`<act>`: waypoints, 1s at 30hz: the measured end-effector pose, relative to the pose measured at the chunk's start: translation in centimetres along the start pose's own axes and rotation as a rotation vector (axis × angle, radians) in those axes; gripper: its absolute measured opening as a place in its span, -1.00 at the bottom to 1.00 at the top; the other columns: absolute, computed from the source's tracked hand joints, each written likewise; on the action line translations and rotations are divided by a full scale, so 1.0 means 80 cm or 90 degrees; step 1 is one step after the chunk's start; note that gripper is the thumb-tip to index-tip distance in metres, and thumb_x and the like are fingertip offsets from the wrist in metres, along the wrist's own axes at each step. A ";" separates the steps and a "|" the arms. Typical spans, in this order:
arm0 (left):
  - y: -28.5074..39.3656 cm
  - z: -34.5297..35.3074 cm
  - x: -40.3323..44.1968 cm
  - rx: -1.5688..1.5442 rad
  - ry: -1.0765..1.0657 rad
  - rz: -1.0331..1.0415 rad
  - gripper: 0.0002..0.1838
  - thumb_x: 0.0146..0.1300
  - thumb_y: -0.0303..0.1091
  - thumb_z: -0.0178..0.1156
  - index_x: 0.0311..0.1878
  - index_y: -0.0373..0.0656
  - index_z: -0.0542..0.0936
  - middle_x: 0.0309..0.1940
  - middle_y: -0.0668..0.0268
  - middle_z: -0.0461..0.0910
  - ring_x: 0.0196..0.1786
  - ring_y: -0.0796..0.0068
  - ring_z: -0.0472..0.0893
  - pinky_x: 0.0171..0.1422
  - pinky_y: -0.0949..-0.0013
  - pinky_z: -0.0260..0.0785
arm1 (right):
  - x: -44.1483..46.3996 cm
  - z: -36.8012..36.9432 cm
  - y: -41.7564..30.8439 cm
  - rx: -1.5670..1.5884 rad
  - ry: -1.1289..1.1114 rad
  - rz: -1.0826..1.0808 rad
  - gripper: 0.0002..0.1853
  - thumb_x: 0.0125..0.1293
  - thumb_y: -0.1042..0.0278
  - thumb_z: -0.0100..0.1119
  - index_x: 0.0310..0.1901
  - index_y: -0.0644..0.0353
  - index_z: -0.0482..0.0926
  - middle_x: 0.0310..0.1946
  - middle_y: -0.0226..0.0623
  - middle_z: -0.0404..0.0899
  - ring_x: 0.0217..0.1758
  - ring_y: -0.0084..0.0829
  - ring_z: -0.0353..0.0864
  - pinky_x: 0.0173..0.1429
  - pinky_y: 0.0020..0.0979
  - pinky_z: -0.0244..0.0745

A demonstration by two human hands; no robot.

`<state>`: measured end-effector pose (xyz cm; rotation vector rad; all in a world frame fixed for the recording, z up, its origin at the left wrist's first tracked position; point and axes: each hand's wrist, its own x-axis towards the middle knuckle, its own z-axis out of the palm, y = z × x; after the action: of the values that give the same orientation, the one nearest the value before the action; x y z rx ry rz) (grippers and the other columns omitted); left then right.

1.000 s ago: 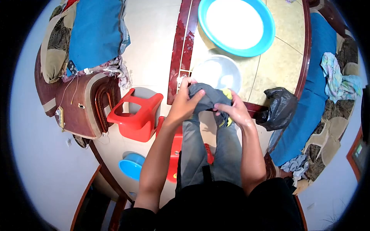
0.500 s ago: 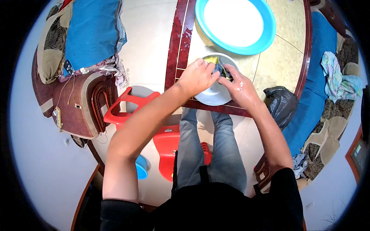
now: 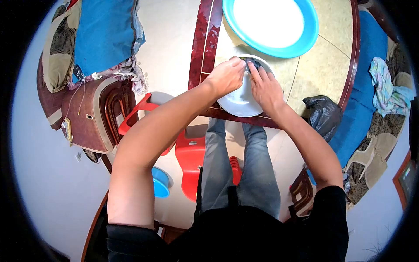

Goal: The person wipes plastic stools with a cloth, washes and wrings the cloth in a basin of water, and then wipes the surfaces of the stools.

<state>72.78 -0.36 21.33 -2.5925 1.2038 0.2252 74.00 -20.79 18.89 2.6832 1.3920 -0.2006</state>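
A white bowl [image 3: 240, 100] stands at the near edge of the tiled table. Over its far side, my left hand [image 3: 227, 77] is closed, pinching the edge of a small, limp-looking dark item [image 3: 252, 61]. My right hand [image 3: 265, 87] holds the same item from the right, its fingers extended over it and the thumb out of sight. The fingers cover most of the item, so its exact kind cannot be made out. Beyond the bowl sits a large turquoise basin [image 3: 290, 51] containing something bright white.
A black plastic bag [image 3: 324, 115] hangs by the table's right front side. Red plastic stools [image 3: 190, 153] and a small blue basin [image 3: 160, 183] are on the floor below. Sofas with blue covers [image 3: 104, 39] flank both sides; a patterned cloth [image 3: 386, 89] lies on the right one.
Both hands have shifted slightly up in the view, and the right fingers have straightened over the item. A yellow part that showed between the hands is now hidden.
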 end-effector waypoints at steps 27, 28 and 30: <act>0.052 -0.017 -0.018 -0.317 -0.261 0.007 -0.76 0.36 -0.32 0.08 -0.32 0.03 0.75 -0.37 0.30 0.78 -0.22 0.37 0.78 0.68 -0.03 -0.06 | -0.005 -0.027 0.004 0.342 -0.371 -0.101 -0.33 0.03 0.58 0.23 0.30 0.21 0.53 0.18 0.14 0.58 0.02 0.01 0.71 0.07 -0.12 0.64; 0.053 -0.011 -0.020 -0.341 -0.267 -0.011 -0.77 0.35 -0.33 0.08 -0.31 0.02 0.73 -0.39 0.27 0.77 -0.25 0.33 0.78 0.64 -0.03 0.04 | -0.004 -0.024 0.005 0.343 -0.369 -0.100 -0.45 0.05 0.56 0.23 0.18 0.23 0.57 0.08 0.12 0.63 0.00 0.01 0.72 0.07 -0.12 0.64; 0.051 -0.005 -0.024 -0.370 -0.259 -0.038 -0.81 0.33 -0.34 0.09 -0.29 0.00 0.70 -0.41 0.23 0.75 -0.28 0.28 0.78 0.57 -0.02 0.19 | -0.001 -0.019 0.006 0.344 -0.365 -0.096 -0.68 0.11 0.52 0.22 -0.06 0.27 0.66 -0.11 0.06 0.72 -0.04 0.00 0.74 0.07 -0.10 0.65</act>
<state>68.43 -1.59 21.50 -2.8240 1.0152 1.1813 74.43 -20.91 20.41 2.5334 1.4829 -1.4110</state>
